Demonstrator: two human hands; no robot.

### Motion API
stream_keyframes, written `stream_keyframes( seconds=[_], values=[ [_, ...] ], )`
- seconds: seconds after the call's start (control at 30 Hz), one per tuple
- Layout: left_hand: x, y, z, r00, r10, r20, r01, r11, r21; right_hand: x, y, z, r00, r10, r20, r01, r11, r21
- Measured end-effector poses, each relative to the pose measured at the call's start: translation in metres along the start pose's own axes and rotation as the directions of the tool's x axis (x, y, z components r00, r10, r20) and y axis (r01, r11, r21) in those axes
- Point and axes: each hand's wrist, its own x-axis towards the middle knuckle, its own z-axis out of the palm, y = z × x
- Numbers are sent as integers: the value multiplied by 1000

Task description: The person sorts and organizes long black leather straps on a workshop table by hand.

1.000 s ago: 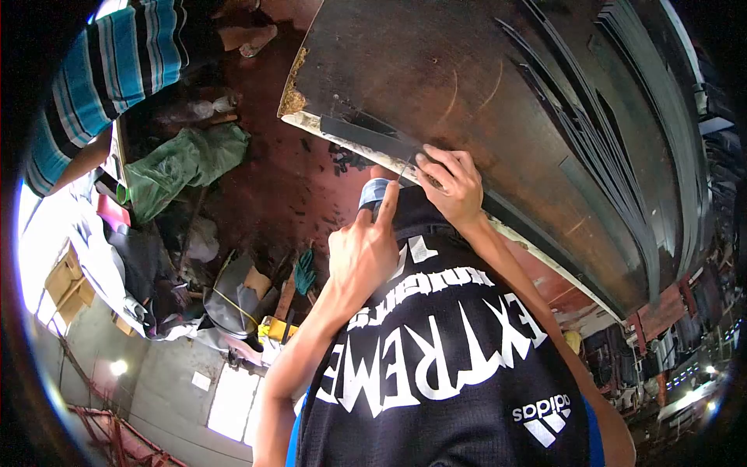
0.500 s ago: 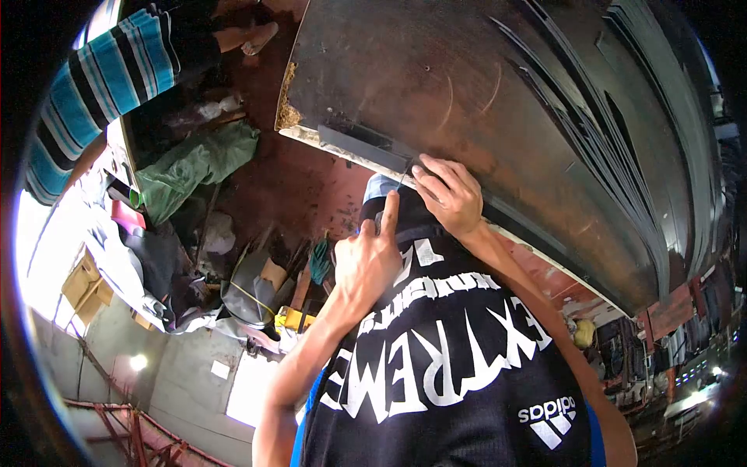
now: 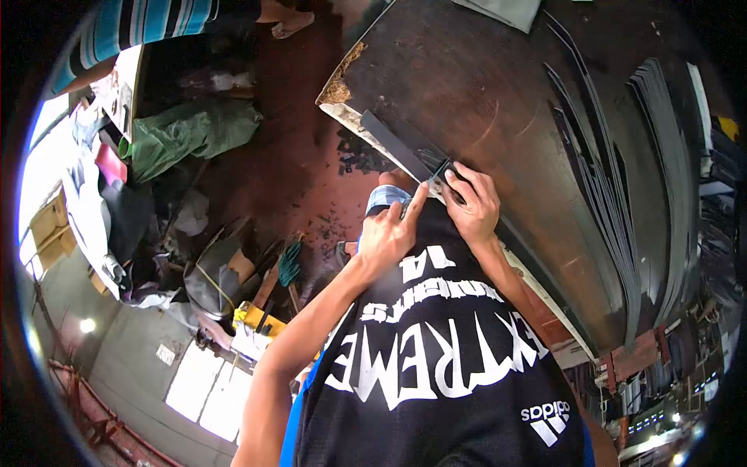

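Observation:
A short flat dark strip (image 3: 395,146) lies along the pale edge of the brown tabletop (image 3: 459,86). My left hand (image 3: 387,236) is below that edge, with its index finger stretched up to the strip's near end. The thumb stands apart from the index finger and the other fingers are curled. On the right, my right hand (image 3: 475,204) has its fingers bent down over dark strip pieces (image 3: 441,169) at the edge. The fingers partly cover these pieces, so their ends are hidden.
Long thin dark strips (image 3: 595,187) lie in bundles across the tabletop's right side. A pale folded sheet (image 3: 506,9) is at its far edge. Dark scraps (image 3: 362,152) litter the red floor. A green sack (image 3: 191,132) lies left; a person's foot (image 3: 293,23) shows at the top.
My view has shifted, and the tabletop and both hands appear farther right. The left index finger now leans right, closer to the right hand. More of the far tabletop shows.

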Motion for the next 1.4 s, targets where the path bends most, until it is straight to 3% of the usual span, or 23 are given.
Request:
stream_keyframes(
  seconds=[0.1, 0.2, 0.67, 0.83, 0.97, 1.07, 1.1, 1.23, 1.3, 1.4],
  values=[
    [7, 12, -15, 999, -30, -41, 28, 999, -40, 1, 0, 1, 1000, -21, 0, 21, 999, -23],
    [18, 28, -41, 982, -111, 151, 105, 993, 46, -2, 1, 7, 999, -29, -33, 28, 999, -34],
    [42, 51, -58, 893, -165, 420, 79, 973, 215, -4, 8, 1, 998, -8, 54, 9, 999, -34],
    [37, 44, -43, 914, -186, 361, 133, 977, 166, 1, 3, 2, 999, 3, 35, -2, 999, -38],
    [20, 29, -29, 963, -146, 226, 126, 987, 101, 1, 3, 2, 1000, -3, 25, 4, 1000, -29],
    [4, -1, 1, 999, -18, -44, 17, 1000, -21, 2, 2, 4, 1000, -29, 12, 29, 998, -53],
    [5, 2, -2, 999, -16, -52, 14, 1000, -28, 2, 2, 2, 999, -42, 0, 42, 998, -49],
    [15, 27, -31, 993, -99, 65, 96, 995, 40, 0, 2, 5, 1000, -24, -9, 24, 999, -31],
    [24, 42, -50, 959, -167, 230, 144, 983, 113, -2, 3, 7, 1000, -26, -10, 25, 999, -41],
    [28, 47, -57, 949, -175, 260, 140, 979, 149, -4, 4, 9, 999, -28, -17, 27, 998, -52]
  ],
)
